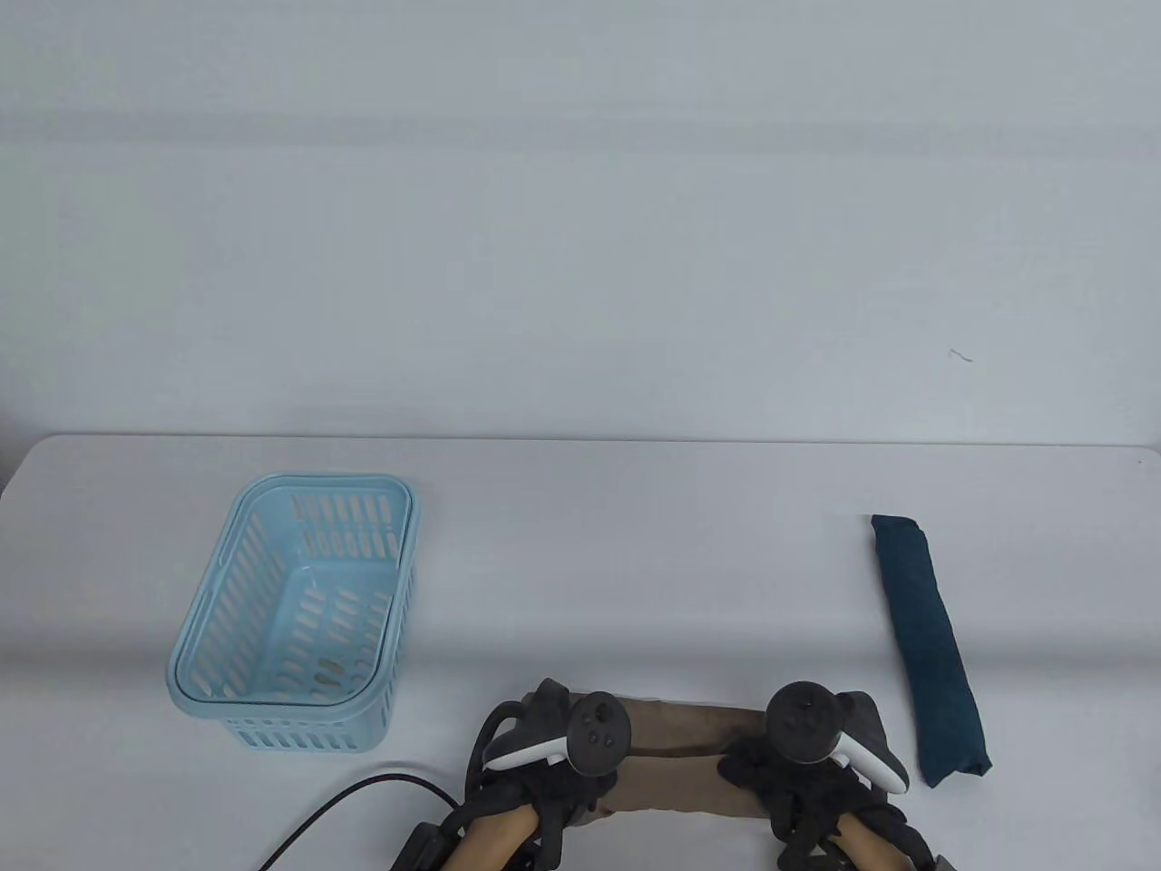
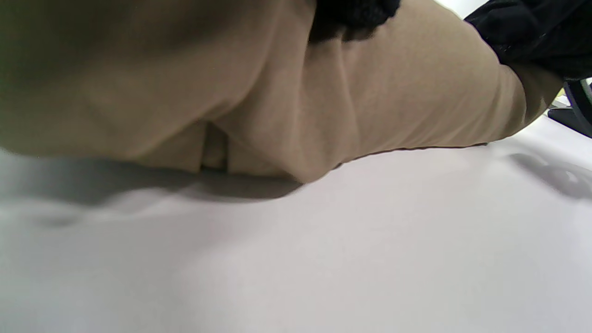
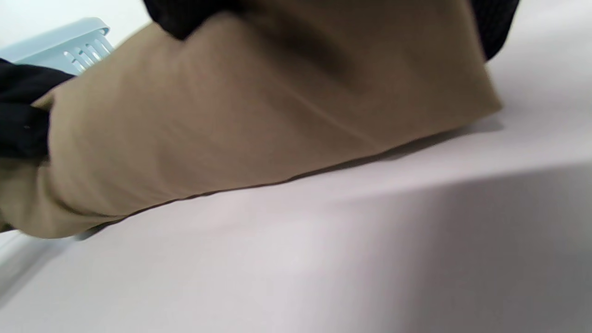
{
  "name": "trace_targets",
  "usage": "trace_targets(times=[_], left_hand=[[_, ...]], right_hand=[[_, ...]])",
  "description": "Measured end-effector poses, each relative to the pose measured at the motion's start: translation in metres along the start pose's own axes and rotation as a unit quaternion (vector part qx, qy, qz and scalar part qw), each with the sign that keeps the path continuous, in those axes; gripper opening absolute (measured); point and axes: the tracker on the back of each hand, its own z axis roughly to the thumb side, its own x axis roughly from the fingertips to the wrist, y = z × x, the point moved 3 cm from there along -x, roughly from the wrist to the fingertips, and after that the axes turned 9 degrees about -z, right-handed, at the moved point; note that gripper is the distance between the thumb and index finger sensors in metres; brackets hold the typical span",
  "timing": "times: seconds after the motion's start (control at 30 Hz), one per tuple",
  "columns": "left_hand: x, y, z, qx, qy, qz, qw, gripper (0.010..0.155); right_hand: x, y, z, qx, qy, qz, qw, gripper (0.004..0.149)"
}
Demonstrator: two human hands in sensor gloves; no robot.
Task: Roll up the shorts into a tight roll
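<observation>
The tan shorts (image 1: 689,728) lie as a thick roll across the table's front edge, between both hands. My left hand (image 1: 549,758) grips the roll's left end, and its gloved fingers (image 2: 351,14) curl over the top of the tan cloth (image 2: 323,92). My right hand (image 1: 803,771) grips the right end, with its fingers (image 3: 194,14) wrapped over the roll (image 3: 259,115). The trackers hide most of both hands in the table view. The roll rests on the table.
A light blue slotted basket (image 1: 322,479) stands at the left with nothing in it; its rim (image 3: 69,44) shows in the right wrist view. A dark teal rolled garment (image 1: 930,644) lies at the right. A black cable (image 1: 345,803) runs from the left wrist.
</observation>
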Motion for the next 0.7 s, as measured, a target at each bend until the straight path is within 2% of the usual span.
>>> trace_targets(times=[0.07,0.17,0.23,0.3,0.37,0.47,0.57,0.7], left_hand=[[0.001,-0.001,0.000,0.011,-0.010,0.010,1.000,0.059],[0.011,-0.017,0.011,-0.038,0.001,0.073,0.997,0.064],[0.019,-0.026,0.020,-0.058,0.024,0.097,0.993,0.059],[0.021,-0.025,0.029,-0.052,0.056,0.083,0.994,0.048],[0.017,-0.016,0.032,-0.052,0.056,0.035,0.996,0.043],[0.012,-0.010,0.033,-0.090,0.041,0.032,0.995,0.047],[0.011,-0.008,0.032,-0.115,0.021,0.029,0.993,0.052],[0.006,-0.003,0.031,-0.141,-0.001,0.025,0.990,0.058]], right_hand=[[-0.001,0.000,-0.001,0.005,-0.002,-0.008,1.000,0.053],[-0.001,0.000,-0.002,0.013,-0.010,-0.020,1.000,0.053],[-0.001,0.000,-0.001,0.016,-0.015,-0.027,0.999,0.053],[0.000,0.000,0.001,0.027,-0.020,-0.037,0.999,0.053],[0.002,0.001,0.002,0.035,-0.022,-0.052,0.998,0.053],[0.006,0.008,0.006,0.050,-0.016,-0.072,0.996,0.055],[0.014,0.020,0.013,0.087,0.012,-0.119,0.989,0.056],[0.018,0.022,0.024,0.086,0.064,-0.122,0.987,0.055]])
